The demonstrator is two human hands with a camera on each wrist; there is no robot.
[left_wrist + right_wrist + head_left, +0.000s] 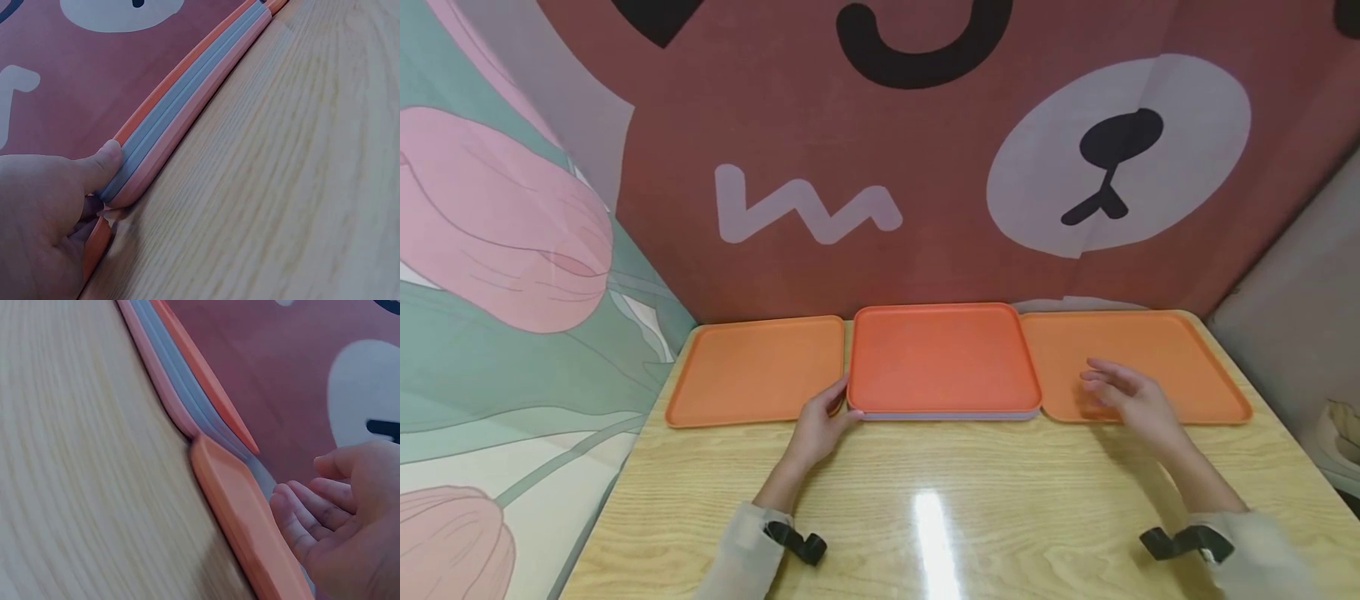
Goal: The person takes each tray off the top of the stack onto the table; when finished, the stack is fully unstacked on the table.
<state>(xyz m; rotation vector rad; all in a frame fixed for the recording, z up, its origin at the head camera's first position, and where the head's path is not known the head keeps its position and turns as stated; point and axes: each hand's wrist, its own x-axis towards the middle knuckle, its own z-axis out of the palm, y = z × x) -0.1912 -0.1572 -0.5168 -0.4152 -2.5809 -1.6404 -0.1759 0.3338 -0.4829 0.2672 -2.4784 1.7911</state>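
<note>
In the middle of the table's far side lies a stack of trays, with a red-orange tray (946,358) on top, blue-grey trays (178,103) below it and a pink tray (187,125) at the bottom. My left hand (816,427) pinches the stack's near left corner. Its thumb (107,159) presses on the front edge, while the other fingers go round the left side and are partly hidden. Above the right orange tray (1187,367), my right hand (1138,404) hovers with relaxed, slightly bent fingers and holds nothing.
Left of the stack lies another orange tray (756,371). The wooden table (880,508) extends toward me, with a bright reflection on it. A brown cloth with a bear print (940,208) hangs right behind the trays, and a flower-print cloth (512,333) hangs at the left.
</note>
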